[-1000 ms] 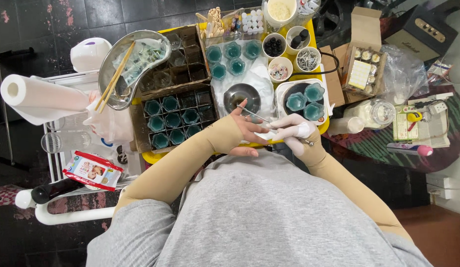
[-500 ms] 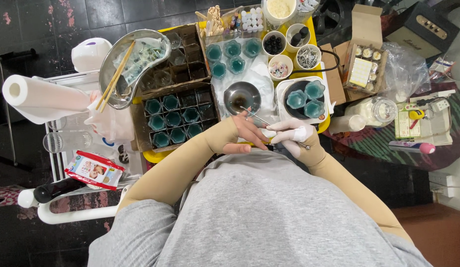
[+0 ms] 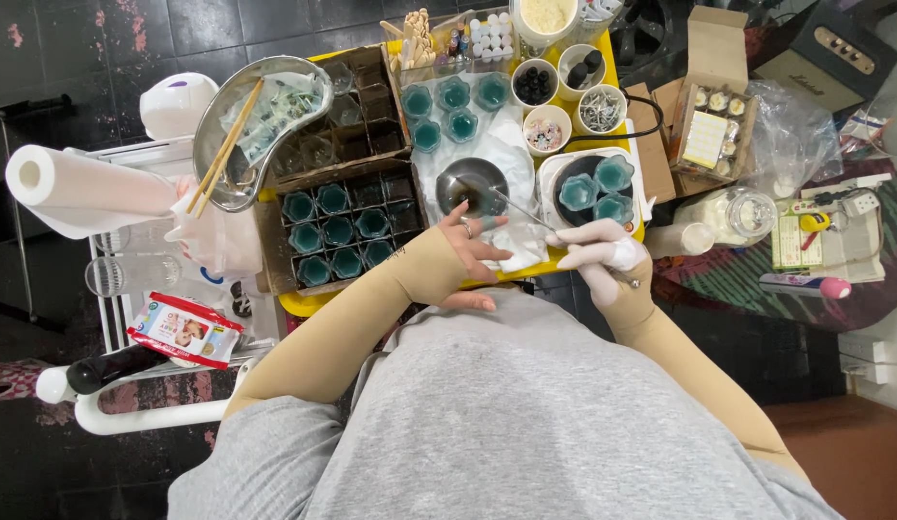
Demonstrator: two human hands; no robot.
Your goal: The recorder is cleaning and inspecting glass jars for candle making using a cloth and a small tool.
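Since the earlier frames the right hand is sitting lower and further to the person's right, and the thin metal rod it is holding is now slanting up toward the steel pot. The left hand is resting with fingers loosely spread on the white tissue at the near edge of the yellow tray; it is touching the tissue, not closing on anything. The right hand, gloved in white, is pinching the rod's near end in a closed grip; the far end is lying at the pot's rim.

Risks, as judged: the pot is standing close to the tray's near edge, so a push along the rod could be tipping it toward the lap. The three teal-filled cups in the dark dish beside it are within the rod's sweep and could be knocked or spilled. Whether the pot is hot cannot be told.

Packages: a red-and-white flat pack is lying on the white rack at far left, below the paper roll. A brown carton with dividers is holding rows of teal cups. An open cardboard box with a pale yellow card is sitting right of the tray. A clear jar is standing next to a green-and-yellow printed card.
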